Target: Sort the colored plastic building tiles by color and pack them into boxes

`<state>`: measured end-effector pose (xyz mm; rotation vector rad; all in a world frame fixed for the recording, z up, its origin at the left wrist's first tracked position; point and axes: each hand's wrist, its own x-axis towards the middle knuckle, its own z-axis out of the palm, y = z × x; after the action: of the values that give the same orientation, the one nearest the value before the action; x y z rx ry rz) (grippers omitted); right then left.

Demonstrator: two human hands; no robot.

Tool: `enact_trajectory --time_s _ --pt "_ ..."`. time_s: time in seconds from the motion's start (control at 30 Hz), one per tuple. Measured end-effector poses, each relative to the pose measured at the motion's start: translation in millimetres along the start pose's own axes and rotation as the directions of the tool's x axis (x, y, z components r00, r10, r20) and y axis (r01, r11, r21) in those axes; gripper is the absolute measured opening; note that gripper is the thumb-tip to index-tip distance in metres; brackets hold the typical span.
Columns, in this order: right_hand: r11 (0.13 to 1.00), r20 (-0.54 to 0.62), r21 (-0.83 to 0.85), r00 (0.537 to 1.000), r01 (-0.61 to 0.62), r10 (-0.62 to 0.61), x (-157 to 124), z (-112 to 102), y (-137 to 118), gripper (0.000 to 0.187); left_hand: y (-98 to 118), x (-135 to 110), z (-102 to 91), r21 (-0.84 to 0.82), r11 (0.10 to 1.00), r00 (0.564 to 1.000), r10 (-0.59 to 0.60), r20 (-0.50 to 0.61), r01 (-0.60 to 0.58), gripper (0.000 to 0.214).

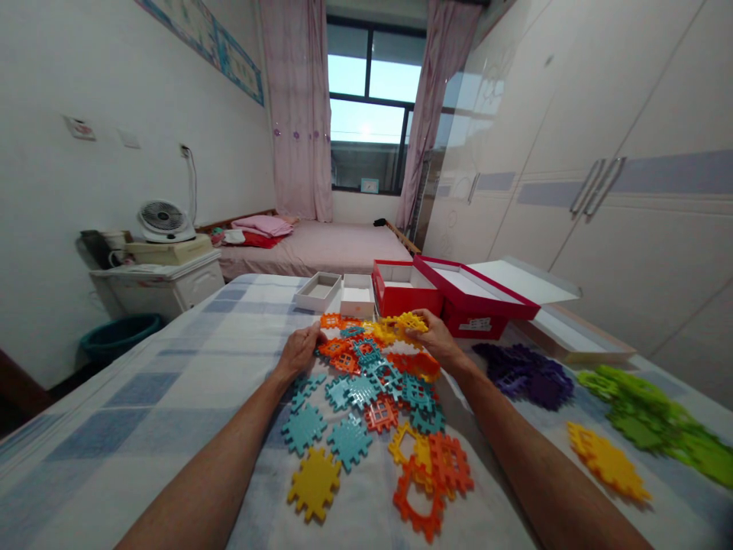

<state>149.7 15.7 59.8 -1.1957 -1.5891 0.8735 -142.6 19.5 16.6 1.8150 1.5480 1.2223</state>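
1. Nearest the camera, two bare forearms reach forward over the tabletop (143, 397), which wears a blue-and-white checked cloth.
2. Between the forearms lie loose flat toy tiles with toothed edges: a yellow tile (314, 483), an orange frame piece (418, 504) and two teal tiles (329, 435).
3. Off to the right sit sorted heaps, well apart from one another: a small yellow heap (608, 461), a green heap (658, 420) and a purple heap (524, 373).
4. Farther on is the mixed pile of tiles (383, 374), teal, orange and yellow tangled together.
5. The left hand (298, 350) rests palm down on the left edge of that pile, fingers loosely spread and holding nothing that I can see.
6. The right hand (436, 336) is at the far right edge of the pile, its fingers curled around a bunch of yellow tiles (401, 327).
7. Just behind stand a red box (401, 294), its red lid (475, 294) and two small white trays (337, 294).
8. Beyond are a bed (321, 248), a fan (163, 220) and a window (369, 103).
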Motion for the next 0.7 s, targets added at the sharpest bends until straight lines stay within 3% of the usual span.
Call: enact_trajectory --time_s 0.17,0.27,0.4,0.53,0.7 --pt "0.999 -0.012 -0.019 0.999 -0.035 0.034 -54 -52 -37 0.044 -9 2 -0.3 0.005 1.000 1.000 0.009 0.028 -0.009 0.065" --pt "0.976 -0.024 -0.175 0.992 -0.128 0.125 -101 -95 -49 0.044 -13 4 -0.7 0.017 1.000 0.999 -0.019 0.044 0.019 0.067" --pt "0.877 0.001 -0.421 0.967 -0.232 0.256 -152 -139 -42 0.039 -11 6 -2.1 0.044 0.998 0.999 -0.040 0.036 0.038 0.068" --pt "0.793 0.001 -0.565 0.960 -0.229 0.278 -173 -158 -20 0.041 -8 5 -3.7 0.055 0.997 0.997 -0.065 0.045 0.062 0.069" --pt "0.734 -0.098 -0.661 0.987 -0.157 0.123 -179 -160 7 0.045 -4 3 -5.0 0.019 0.997 0.995 -0.076 0.069 0.075 0.067"
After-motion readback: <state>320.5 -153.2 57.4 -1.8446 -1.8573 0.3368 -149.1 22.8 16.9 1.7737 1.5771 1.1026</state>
